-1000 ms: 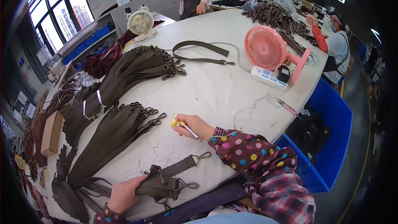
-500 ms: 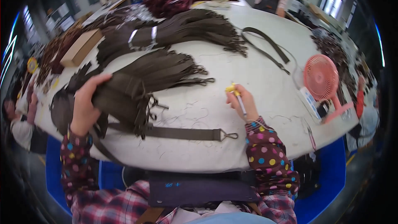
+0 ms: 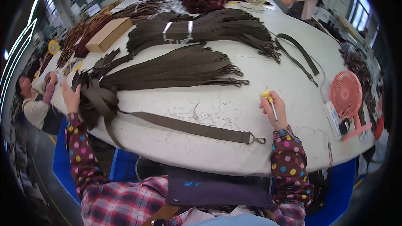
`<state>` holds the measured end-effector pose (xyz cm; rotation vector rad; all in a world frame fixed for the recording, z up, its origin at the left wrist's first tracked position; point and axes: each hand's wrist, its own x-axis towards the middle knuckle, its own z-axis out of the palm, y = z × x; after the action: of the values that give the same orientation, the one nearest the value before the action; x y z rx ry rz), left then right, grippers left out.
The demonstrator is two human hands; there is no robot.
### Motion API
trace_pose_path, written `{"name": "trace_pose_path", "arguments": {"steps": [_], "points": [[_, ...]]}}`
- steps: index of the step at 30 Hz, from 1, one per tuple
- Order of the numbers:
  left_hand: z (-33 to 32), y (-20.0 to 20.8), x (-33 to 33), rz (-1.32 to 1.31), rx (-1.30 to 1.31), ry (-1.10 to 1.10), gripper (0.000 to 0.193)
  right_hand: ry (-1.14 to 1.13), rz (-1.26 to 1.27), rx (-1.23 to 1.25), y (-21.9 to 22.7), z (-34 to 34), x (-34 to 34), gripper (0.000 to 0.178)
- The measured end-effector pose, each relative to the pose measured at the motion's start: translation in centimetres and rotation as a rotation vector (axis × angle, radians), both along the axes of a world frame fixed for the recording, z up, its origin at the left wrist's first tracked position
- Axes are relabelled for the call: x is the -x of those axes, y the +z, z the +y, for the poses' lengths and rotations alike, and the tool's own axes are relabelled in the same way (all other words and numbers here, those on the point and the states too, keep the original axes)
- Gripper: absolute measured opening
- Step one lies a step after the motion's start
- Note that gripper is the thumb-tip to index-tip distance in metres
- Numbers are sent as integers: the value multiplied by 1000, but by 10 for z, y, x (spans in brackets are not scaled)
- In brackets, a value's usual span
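My left hand [image 3: 71, 96] is beside a looped heap of dark brown webbing straps [image 3: 95, 96] at the table's left edge. Its fingers are stretched out and the thumb stands apart; whether it touches the straps is hard to tell. In my right hand [image 3: 274, 109] is a slim pen-shaped tool with a yellow part and a pale shaft [image 3: 273, 108], a thin cord near the wrist. One strap with a metal snap hook [image 3: 256, 139] lies alone across the front. Behind it, a fanned bundle of straps [image 3: 171, 72] points its hooks right.
A larger banded strap bundle [image 3: 201, 31] lies farther back, with a cardboard box [image 3: 109, 34] left of it. A loose strap [image 3: 298, 56] and a pink fan [image 3: 346, 94] are at right. Loose threads [image 3: 201, 115] litter the white tabletop [image 3: 209, 159]. Two people are beyond the table.
My left hand has let go of the straps it gripped and moved left; those straps no longer cover the front strap. My right hand still holds the tool. The view has shifted.
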<state>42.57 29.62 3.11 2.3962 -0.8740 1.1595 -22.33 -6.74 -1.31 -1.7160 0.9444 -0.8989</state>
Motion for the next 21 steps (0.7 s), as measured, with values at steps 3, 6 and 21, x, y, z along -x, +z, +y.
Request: {"name": "trace_pose_path", "arguments": {"steps": [3,6,21], "points": [[-85,25,165,358,-4,-570,56,-51,56,13,-7,-8,15,17],[-98,45,284,607,-586,-982,65,-42,7,79,-13,-14,5,14],[-152,-5,349,483,-814,-1134,25,26,-43,202,-6,-1,4,16]]}}
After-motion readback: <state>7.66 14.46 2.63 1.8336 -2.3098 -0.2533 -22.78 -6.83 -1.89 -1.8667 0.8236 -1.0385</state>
